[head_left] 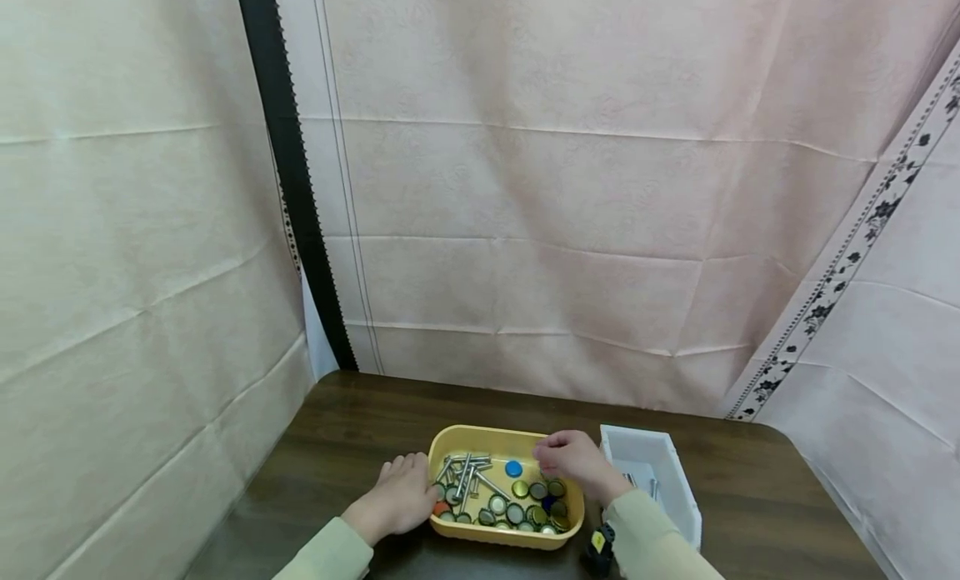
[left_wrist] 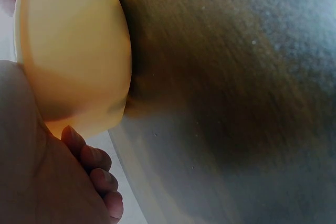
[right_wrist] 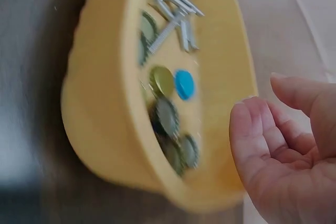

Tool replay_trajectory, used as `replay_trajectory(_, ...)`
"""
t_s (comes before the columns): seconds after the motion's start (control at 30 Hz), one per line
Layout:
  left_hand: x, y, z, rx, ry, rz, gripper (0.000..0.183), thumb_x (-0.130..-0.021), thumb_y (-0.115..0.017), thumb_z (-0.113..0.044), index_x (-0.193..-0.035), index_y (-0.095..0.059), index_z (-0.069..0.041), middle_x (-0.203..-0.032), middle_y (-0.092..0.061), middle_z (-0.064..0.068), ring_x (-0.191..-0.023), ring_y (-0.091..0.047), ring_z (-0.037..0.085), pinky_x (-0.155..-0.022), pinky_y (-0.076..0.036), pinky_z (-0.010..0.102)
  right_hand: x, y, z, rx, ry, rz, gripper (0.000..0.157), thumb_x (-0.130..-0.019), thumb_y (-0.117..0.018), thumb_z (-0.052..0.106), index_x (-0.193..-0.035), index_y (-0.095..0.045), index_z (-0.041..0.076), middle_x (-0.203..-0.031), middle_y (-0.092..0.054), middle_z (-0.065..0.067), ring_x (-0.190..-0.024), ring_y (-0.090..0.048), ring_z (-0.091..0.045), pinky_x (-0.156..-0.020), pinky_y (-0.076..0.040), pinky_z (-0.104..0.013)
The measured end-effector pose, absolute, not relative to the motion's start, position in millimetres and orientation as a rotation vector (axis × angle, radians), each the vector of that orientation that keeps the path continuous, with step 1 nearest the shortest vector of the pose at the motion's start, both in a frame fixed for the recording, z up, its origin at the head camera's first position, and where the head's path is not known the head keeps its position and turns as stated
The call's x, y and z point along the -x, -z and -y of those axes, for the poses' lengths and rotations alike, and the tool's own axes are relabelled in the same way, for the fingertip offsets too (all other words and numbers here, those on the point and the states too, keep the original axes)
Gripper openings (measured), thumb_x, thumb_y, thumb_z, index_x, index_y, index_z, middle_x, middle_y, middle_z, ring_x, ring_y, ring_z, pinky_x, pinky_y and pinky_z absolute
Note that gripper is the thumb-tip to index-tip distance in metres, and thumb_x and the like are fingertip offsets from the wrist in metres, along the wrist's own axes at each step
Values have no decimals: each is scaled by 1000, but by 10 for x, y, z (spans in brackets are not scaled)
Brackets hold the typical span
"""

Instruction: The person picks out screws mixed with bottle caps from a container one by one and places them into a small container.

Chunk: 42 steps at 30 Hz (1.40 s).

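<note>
A yellow plastic tub [head_left: 480,437] holds silver bolts [head_left: 467,477] heaped at its left and bottle caps [head_left: 515,513] spread over the front and right. One blue cap [head_left: 513,468] lies near the middle of the tub. My left hand [head_left: 403,490] rests against the tub's left end, its fingers [left_wrist: 95,157] loosely bent by the outer wall. Above the tub's right side is my right hand [head_left: 577,462]. In the right wrist view, its thumb and fingers [right_wrist: 247,129] stand apart with nothing between them.
To the right of the tub stands a white box [head_left: 637,440] with a few bolts [head_left: 654,488] in it, partly hidden by the right forearm. The brown wooden table [head_left: 367,405] meets hanging cloth [head_left: 525,272] at its back and sides.
</note>
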<state>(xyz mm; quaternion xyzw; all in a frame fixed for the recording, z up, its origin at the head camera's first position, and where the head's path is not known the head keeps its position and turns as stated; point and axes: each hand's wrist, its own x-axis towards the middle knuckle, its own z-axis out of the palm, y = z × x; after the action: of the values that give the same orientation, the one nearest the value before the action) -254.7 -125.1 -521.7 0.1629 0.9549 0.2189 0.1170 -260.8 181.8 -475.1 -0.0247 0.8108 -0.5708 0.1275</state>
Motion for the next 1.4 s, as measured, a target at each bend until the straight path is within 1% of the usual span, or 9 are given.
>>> replay_trajectory(0.23,2560,5229,1246,-466,-618,-2791,35,-96,-52,-34,-114,-48,-5,-99,-45,5,-88,-37,24,-80,-28,46,2625,4883,-1509,173,1596,-2368,30,-92,-66,16,-111,-65,-7,-104,-64,-11,-93,-65,-34,-78,-53,-45)
replay_trajectory(0.33,2564,5236,1252,-472,-614,-2791,35,-96,-52,-34,-115,-48,-5,-100,-46,5,-89,-37,24,-80,-28,46,2627,4935,-1383,209,1604,-2381,22,-90,-67,12,-103,-67,-6,-96,-64,-9,-86,-65,-30,-75,-54,-43)
replay_trajectory(0.4,2567,5239,1252,-480,-619,-2792,34,-96,-52,-34,-114,-48,-6,-99,-46,5,-88,-37,24,-80,-28,46,2635,4976,-1312,252,1582,-2417,16,-89,-68,9,-95,-67,-6,-86,-64,-5,-74,-62,-23,-67,-53,-39)
replay_trajectory(0.5,2558,5237,1249,-484,-629,-2796,32,-96,-51,-33,-112,-48,-6,-99,-46,4,-88,-37,24,-80,-28,46,2647,5032,-1219,294,1527,-2471,19,-89,-68,8,-74,-62,-2,-63,-52,2,-53,-47,-12,-51,-44,-31)
replay_trajectory(0.6,2546,5238,1244,-483,-635,-2811,33,-96,-52,-33,-113,-49,-4,-97,-46,4,-87,-38,24,-78,-29,45,2653,5075,-1148,308,1471,-2520,35,-88,-69,10,-59,-50,6,-50,-36,6,-42,-28,-10,-45,-31,-28)
replay_trajectory(0.67,2537,5237,1243,-479,-635,-2822,34,-95,-52,-32,-114,-49,-3,-97,-46,4,-87,-39,23,-78,-29,44,2653,5097,-1111,316,1450,-2532,41,-87,-69,10,-54,-44,11,-47,-31,8,-41,-24,-10,-44,-28,-28)
replay_trajectory(0.87,2527,5226,1252,-476,-640,-2829,36,-95,-52,-32,-115,-49,-3,-95,-47,4,-86,-39,23,-76,-29,43,2649,5171,-1036,326,1363,-2612,49,-85,-70,9,-51,-37,16,-47,-23,9,-42,-18,-11,-45,-24,-28)
replay_trajectory(1.13,2520,5207,1246,-475,-628,-2831,35,-95,-52,-32,-114,-49,-3,-96,-46,4,-87,-39,23,-77,-29,43,2663,5253,-966,342,1240,-2760,43,-79,-72,1,-54,-40,17,-50,-30,9,-45,-29,-11,-47,-30,-28)
replay_trajectory(1.4,2508,5188,1245,-467,-622,-2825,33,-95,-52,-32,-113,-49,-4,-96,-46,4,-88,-39,23,-78,-29,43,2663,5260,-927,367,1183,-2806,45,-77,-69,-5,-55,-36,16,-49,-24,9,-45,-25,-11,-46,-26,-28)
